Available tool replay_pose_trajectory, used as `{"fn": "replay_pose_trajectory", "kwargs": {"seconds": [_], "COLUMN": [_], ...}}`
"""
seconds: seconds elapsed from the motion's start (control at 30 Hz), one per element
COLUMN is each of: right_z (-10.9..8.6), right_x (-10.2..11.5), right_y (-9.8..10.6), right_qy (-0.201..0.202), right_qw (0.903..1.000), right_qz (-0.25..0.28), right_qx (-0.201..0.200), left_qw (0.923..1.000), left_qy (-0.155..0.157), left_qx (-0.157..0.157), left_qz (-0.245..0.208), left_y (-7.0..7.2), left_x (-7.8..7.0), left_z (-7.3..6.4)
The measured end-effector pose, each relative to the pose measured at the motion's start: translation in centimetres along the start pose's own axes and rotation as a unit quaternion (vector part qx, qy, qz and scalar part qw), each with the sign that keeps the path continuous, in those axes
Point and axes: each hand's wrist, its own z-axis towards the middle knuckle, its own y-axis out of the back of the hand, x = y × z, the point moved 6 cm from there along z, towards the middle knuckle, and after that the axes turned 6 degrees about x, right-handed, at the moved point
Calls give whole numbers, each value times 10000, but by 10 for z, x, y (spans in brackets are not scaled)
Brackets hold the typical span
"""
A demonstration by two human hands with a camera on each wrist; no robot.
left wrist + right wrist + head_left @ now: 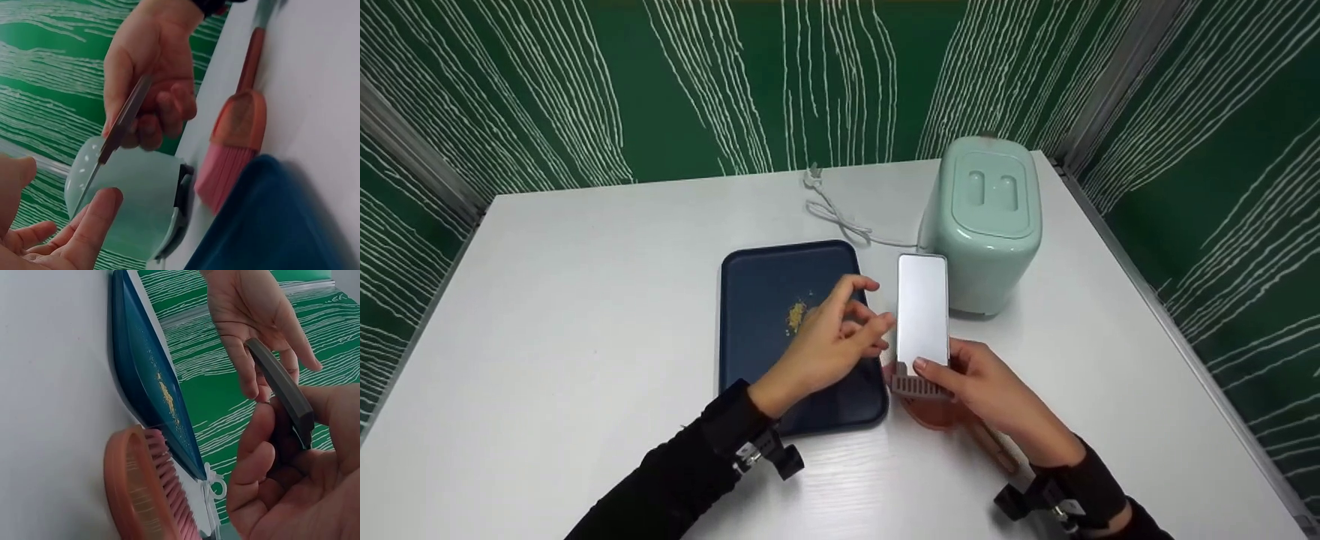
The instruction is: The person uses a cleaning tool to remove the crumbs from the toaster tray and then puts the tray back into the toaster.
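My right hand (986, 382) holds a flat silvery rectangular plate (922, 307) by its grey-brown slotted end (919, 385), thumb on top and fingers beneath. In the left wrist view the plate (87, 188) is thin, seen edge-on. Just left of it my left hand (832, 341) hovers over the tray's right side, its fingers spread and loosely bent, holding nothing. Whether a fingertip touches the plate I cannot tell. Below the right hand a brush (121, 489) with pink bristles and an orange frame lies on the table, partly hidden in the head view.
A dark blue tray (757, 285) bears a small patch of yellow crumbs (795, 318). Behind the right hand stands a mint-green appliance (986, 225), its white cord (840, 217) lying on the white table (607, 300). Green walls (855, 82) with white lines enclose the table.
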Motion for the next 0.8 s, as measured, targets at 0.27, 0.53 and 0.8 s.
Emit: {"fn": "replay_pose_trajectory", "kwargs": {"seconds": [0.27, 0.53, 0.8], "right_z": [-11, -21, -35], "right_x": [-9, -25, -37], "right_y": [10, 19, 22], "right_qy": [0, -284, -342], "right_qw": [9996, 9991, 9959], "right_qz": [-285, -125, 225], "right_qx": [44, 280, 805], "left_qw": [9948, 9861, 9587], "left_qy": [-490, -819, -1340], "left_qx": [-175, -171, -242], "left_qz": [876, 1433, 2496], "left_y": [7, 3, -6], "left_x": [-16, -33, -57], "left_z": [16, 36, 57]}}
